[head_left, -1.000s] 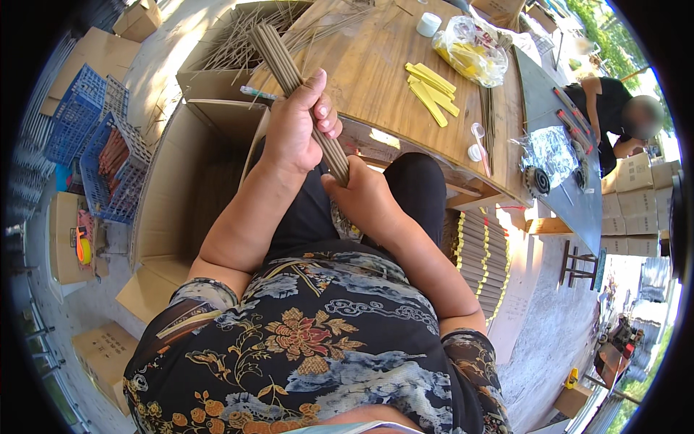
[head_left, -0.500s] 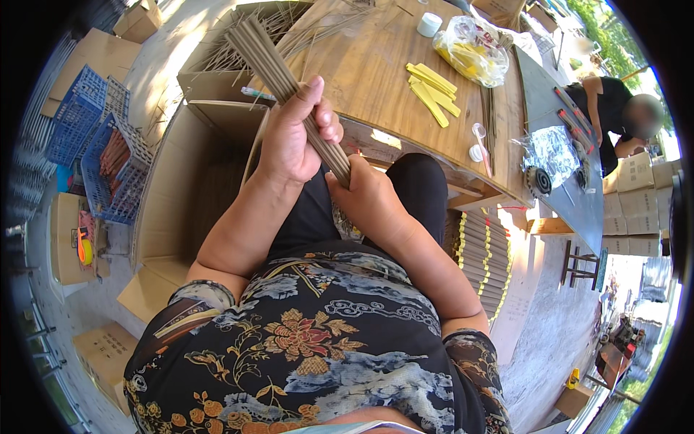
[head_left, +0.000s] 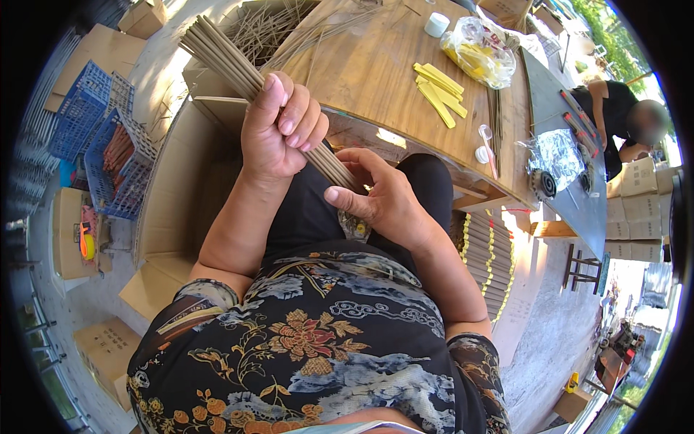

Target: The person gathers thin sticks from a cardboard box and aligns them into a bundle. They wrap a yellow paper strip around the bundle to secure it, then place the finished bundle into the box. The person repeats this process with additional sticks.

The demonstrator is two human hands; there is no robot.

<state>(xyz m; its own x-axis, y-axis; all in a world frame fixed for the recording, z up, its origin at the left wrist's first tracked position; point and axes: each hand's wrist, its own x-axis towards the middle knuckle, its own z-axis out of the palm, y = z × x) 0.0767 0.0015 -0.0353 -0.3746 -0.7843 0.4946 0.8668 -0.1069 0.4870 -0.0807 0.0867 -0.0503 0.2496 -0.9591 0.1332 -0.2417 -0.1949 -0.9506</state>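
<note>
A slanting bundle of thin brown incense sticks [head_left: 223,56] is held in front of me, its upper end toward the far left. My left hand [head_left: 280,129] is closed around its middle, with the thumb on top. At the lower end is my right hand [head_left: 390,201], cupped against the stick ends with thumb and fingers apart. Its palm partly hides those ends. Beyond my hands, yellow strips [head_left: 441,95] lie on the wooden table [head_left: 361,79].
A large open cardboard box [head_left: 170,195] stands left of my legs. Loose sticks [head_left: 267,32] fill another box behind it. Blue crates [head_left: 108,163] are at far left. Yellow-banded stick bundles [head_left: 486,253] lie under the table. A person [head_left: 614,108] works at far right.
My left hand and the bundle have moved left and slightly down. My right hand has loosened from the lower end, its thumb now spread away from the sticks.
</note>
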